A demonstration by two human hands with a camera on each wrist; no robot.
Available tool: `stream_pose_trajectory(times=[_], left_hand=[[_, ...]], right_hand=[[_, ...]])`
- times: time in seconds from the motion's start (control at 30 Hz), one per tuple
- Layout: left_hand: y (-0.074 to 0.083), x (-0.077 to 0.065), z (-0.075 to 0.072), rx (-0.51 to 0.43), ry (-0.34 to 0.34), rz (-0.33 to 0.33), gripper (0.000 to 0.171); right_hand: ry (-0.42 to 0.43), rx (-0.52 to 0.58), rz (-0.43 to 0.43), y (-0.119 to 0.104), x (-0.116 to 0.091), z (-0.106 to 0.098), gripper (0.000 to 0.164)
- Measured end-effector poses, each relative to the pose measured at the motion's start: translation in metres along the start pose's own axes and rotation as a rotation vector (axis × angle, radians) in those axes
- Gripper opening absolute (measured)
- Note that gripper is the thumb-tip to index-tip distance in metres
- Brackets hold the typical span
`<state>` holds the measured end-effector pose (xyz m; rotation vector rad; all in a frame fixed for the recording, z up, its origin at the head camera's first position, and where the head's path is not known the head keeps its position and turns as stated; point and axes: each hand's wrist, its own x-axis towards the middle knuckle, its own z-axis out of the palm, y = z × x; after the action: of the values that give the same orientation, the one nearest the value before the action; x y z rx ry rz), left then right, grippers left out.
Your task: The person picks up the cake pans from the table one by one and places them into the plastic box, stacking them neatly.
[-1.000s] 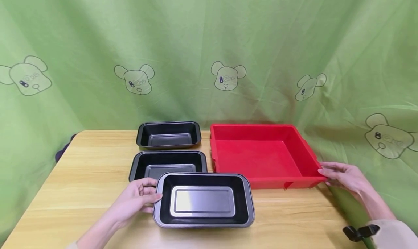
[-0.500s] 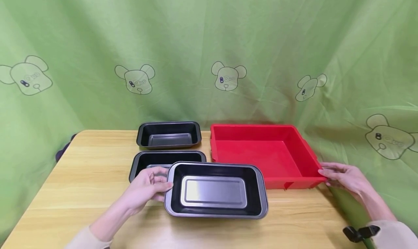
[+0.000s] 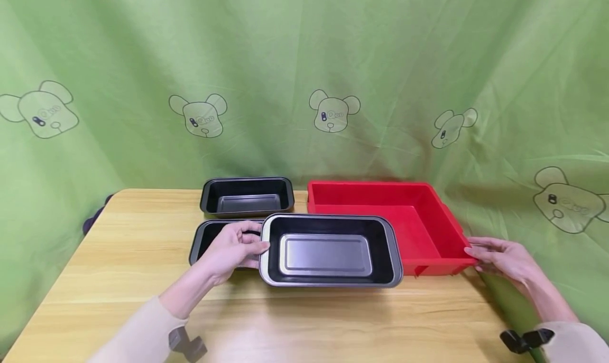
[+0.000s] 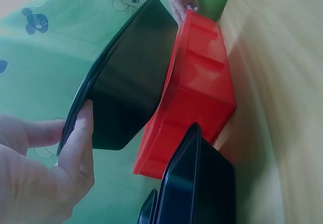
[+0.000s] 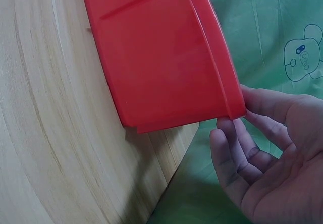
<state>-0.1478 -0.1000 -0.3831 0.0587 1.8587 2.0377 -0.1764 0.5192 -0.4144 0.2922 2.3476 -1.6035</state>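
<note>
My left hand [image 3: 234,251] pinches the left rim of a dark metal loaf pan [image 3: 328,253], thumb on the inner side and fingers beneath. In the left wrist view this loaf pan [image 4: 131,72] hangs above the table, tilted, beside the wall of a red plastic tray [image 4: 194,82]. From the head it overlaps the front left of the red tray [image 3: 433,265]. My right hand [image 3: 501,260] grips that tray's front right corner, its thumb and fingers at the rim in the right wrist view. Inside, the visible tray floor is bare.
Two more dark loaf pans stand left of the tray: a back pan [image 3: 247,196] and a nearer pan [image 3: 202,241], partly covered by my left hand. The wooden table [image 3: 119,247] ends at the right near the tray corner. A green curtain [image 3: 266,51] hangs behind.
My left hand has lifted the loaf pan up and to the right, from over the front of the table to the tray's front wall. My right hand and the tray stay put.
</note>
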Motion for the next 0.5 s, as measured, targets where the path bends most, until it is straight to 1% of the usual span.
stream_pose_trajectory(times=[0.17, 0.3, 0.5], left_hand=[[0.000, 0.015, 0.004, -0.017, -0.006, 0.012, 0.039], [0.001, 0.026, 0.009, -0.023, -0.011, 0.029, 0.042], [0.006, 0.040, 0.020, -0.041, 0.001, 0.033, 0.042]], right_hand=[[0.007, -0.017, 0.022, 0.000, 0.000, 0.000, 0.033], [0.005, -0.017, 0.029, 0.000, 0.000, 0.001, 0.033], [0.010, -0.036, 0.033, -0.001, 0.000, 0.001, 0.033]])
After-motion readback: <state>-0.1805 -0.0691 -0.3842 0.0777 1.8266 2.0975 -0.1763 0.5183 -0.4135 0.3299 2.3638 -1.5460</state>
